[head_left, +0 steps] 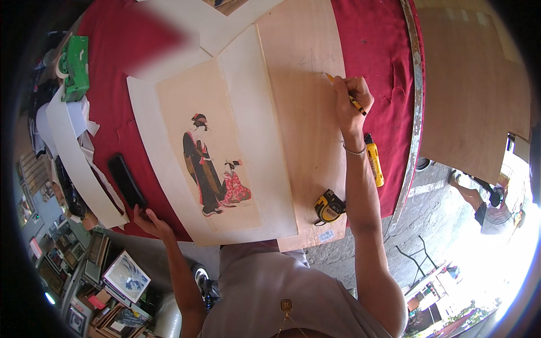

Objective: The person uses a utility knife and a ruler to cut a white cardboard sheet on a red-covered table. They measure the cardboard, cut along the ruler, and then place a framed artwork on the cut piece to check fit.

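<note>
My right hand [355, 104] is closed round a yellow-and-black pencil [356, 103]. Its tip meets a thin light-brown wooden board [307, 135], close to some faint drawn lines. To the left, partly over the board, lies a cream sheet bearing a print [211, 163] of two robed figures. My left hand [153, 223] rests at the red cloth's near edge, holding nothing, fingers apart, just below a black phone [127, 180]. A yellow-and-black tape measure [329, 207] sits on the board's near part. Beside my right forearm is a yellow utility knife [374, 160].
Red cloth [372, 34] covers the table, with a worn strip [417, 73] along its right edge. A green tape dispenser [75, 67] and paper strips line the left side. Framed pictures [127, 276] stand lower left. Large brown panels [473, 84] and another person [470, 194] are at right.
</note>
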The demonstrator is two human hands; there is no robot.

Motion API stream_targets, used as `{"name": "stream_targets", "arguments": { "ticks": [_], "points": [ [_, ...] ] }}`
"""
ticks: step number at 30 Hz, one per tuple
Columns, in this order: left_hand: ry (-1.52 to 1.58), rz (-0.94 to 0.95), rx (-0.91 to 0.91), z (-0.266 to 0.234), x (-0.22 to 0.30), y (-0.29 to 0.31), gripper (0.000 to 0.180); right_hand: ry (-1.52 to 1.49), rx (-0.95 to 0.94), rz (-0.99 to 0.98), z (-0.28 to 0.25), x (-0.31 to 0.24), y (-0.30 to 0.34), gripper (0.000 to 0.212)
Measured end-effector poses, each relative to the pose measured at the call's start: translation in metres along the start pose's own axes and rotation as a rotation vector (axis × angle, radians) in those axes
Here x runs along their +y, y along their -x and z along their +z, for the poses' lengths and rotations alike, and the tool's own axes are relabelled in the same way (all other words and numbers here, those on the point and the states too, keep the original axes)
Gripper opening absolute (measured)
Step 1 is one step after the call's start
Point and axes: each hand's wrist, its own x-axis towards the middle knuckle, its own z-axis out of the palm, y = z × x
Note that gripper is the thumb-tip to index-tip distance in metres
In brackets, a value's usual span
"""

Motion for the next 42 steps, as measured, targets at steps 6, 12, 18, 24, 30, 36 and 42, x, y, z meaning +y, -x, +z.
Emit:
{"name": "stream_targets", "arguments": {
  "ticks": [6, 12, 18, 24, 30, 36, 42],
  "points": [
    [-0.012, -0.019, -0.002, 0.0, 0.0, 0.0, 0.046, 0.018, 0.011, 0.004, 0.003, -0.006, -0.002, 0.027],
    [-0.015, -0.022, -0.002, 0.0, 0.0, 0.0, 0.046, 0.035, -0.007, -0.041, 0.002, -0.003, -0.002, 0.025],
    [-0.017, -0.017, 0.0, 0.0, 0.003, 0.0, 0.045, 0.027, 0.025, 0.02, 0.001, -0.004, -0.001, 0.026],
    [0.005, -0.007, 0.0, 0.0, 0.001, 0.0, 0.044, -0.102, 0.042, 0.045, 0.0, -0.006, 0.0, 0.024],
    [-0.001, -0.014, -0.007, 0.0, 0.003, -0.001, 0.044, -0.029, 0.04, 0.061, 0.0, -0.003, 0.001, 0.024],
    [-0.003, -0.01, -0.007, 0.0, 0.002, 0.0, 0.044, 0.037, 0.04, -0.012, -0.002, 0.001, 0.0, 0.024],
    [0.002, -0.02, -0.004, 0.0, 0.005, 0.0, 0.042, 0.033, 0.063, -0.011, 0.0, -0.003, 0.0, 0.026]
  ]
}}
